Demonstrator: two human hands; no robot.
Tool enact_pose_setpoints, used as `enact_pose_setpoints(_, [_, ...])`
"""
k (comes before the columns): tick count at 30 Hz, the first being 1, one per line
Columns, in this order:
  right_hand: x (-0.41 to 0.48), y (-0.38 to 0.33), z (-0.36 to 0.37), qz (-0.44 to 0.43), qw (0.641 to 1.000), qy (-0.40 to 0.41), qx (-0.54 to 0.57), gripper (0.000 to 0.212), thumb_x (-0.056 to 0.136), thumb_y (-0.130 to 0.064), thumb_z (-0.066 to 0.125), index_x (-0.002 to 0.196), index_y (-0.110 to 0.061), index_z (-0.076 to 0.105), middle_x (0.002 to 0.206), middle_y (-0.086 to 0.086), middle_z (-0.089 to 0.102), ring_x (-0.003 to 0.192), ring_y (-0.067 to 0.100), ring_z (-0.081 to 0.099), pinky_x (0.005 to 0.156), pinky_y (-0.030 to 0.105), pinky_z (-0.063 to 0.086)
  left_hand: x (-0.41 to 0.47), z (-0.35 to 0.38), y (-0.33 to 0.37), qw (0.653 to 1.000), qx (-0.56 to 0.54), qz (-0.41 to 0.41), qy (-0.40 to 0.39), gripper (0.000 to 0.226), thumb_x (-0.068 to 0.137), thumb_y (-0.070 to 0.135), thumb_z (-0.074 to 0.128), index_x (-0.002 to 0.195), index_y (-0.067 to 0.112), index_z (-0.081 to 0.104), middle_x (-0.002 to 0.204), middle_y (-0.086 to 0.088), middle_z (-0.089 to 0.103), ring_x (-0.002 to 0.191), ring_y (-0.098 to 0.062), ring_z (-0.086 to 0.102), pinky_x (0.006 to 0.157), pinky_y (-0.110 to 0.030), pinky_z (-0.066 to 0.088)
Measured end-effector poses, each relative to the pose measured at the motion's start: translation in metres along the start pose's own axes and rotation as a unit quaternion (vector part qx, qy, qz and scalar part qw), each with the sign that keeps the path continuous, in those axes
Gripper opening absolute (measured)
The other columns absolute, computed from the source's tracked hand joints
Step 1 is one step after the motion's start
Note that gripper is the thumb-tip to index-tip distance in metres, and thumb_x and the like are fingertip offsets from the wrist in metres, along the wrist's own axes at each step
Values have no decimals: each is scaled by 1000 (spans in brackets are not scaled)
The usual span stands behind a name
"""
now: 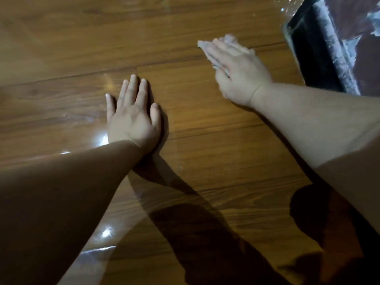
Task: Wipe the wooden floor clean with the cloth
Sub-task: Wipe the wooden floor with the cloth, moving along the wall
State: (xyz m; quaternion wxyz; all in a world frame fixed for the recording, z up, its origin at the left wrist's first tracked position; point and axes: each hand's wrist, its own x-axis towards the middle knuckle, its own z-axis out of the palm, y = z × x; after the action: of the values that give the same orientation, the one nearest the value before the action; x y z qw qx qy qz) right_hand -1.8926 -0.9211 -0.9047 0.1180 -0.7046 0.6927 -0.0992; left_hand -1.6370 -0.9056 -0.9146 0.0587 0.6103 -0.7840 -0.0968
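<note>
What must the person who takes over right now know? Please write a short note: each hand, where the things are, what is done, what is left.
Left hand: flat on the wooden floor, fingers straight, holding nothing.
Right hand: fingers stretched over the cloth, pressing it to the floor near the black object at upper right; the view is blurred here.
Done: the floor looks glossy, with glare spots near the left hand; how much is wiped cannot be told.
Left: probably wipe the other boards, including the strip beside the black object.
</note>
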Motion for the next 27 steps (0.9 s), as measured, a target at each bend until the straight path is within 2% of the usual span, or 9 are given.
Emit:
enact_pose_setpoints(4, [4, 50, -20, 227, 972, 45, -35, 60, 96, -27, 30, 155, -22, 16, 162, 6, 16, 149, 24, 11, 120, 43, 14, 1, 2, 0, 1000, 0, 2, 5, 64, 94, 44, 23, 153, 18, 22, 162, -1, 12, 148, -15, 4, 118, -44, -6])
enact_pose_setpoints(6, [3, 27, -15, 272, 961, 39, -21, 62, 98, -31, 28, 156, -18, 10, 163, 5, 7, 150, 24, 2, 120, 46, 8, 0, 1, -2, 1000, 0, 0, 8, 65, 93, 44, 22, 153, 18, 22, 162, -2, 12, 148, -15, 4, 118, -44, -6])
enact_pose_setpoints(11, [-48, -58, 23, 135, 990, 40, 1, 61, 96, -31, 34, 155, -24, 20, 162, -5, 15, 149, 16, 8, 119, 38, 4, -4, -3, -3, 1000, 8, 3, -6, 60, 99, 40, 26, 153, 17, 20, 162, -2, 10, 148, -15, 2, 118, -44, -7])
enact_pose_setpoints(15, [-50, -56, 24, 143, 988, 60, -13, 59, 95, -31, 34, 153, -28, 26, 160, -9, 21, 147, 12, 14, 118, 34, 8, -6, -9, -1, 998, -61, 19, -9, 53, 101, 35, 34, 150, 15, 29, 161, -3, 14, 148, -20, 5, 119, -42, -2])
enact_pose_setpoints(17, [-51, -61, 31, 131, 989, 63, -5, 58, 95, -31, 34, 152, -29, 28, 160, -9, 22, 147, 13, 14, 118, 34, 9, -22, -17, -27, 999, -42, 28, -10, 54, 98, 40, 37, 147, 18, 36, 160, -4, 18, 147, -24, 8, 118, -44, 0])
enact_pose_setpoints(20, [-43, -63, 28, 125, 989, 72, 6, 59, 94, -31, 34, 152, -28, 28, 160, -7, 22, 148, 15, 13, 118, 37, 8, -38, -33, -79, 996, 45, -80, 18, 65, 90, 53, 27, 149, 23, 30, 161, -6, 12, 148, -23, 5, 116, -50, -5])
enact_pose_setpoints(22, [-47, -53, 25, 136, 989, 57, -4, 60, 93, -31, 35, 152, -27, 27, 161, -5, 21, 148, 17, 12, 118, 38, 7, -53, -27, -98, 987, 65, -145, -25, 72, 90, 61, 19, 153, 27, 15, 162, -5, 3, 149, -23, -2, 117, -53, -6])
enact_pose_setpoints(26, [-21, -45, 15, 87, 996, 7, 8, 59, 93, -25, 36, 151, -26, 28, 160, -1, 22, 147, 19, 16, 117, 35, 11, -62, -14, -113, 987, 56, -151, 0, 72, 89, 66, 15, 153, 32, 11, 162, -1, 3, 149, -21, -2, 116, -52, -4])
enact_pose_setpoints(27, [-9, -41, 9, 107, 994, 6, 29, 57, 93, -24, 37, 149, -27, 30, 159, 0, 26, 145, 21, 21, 116, 37, 15, -59, -14, -111, 988, 52, -147, 9, 72, 89, 65, 16, 153, 32, 13, 162, -2, 4, 149, -21, -1, 116, -52, -4])
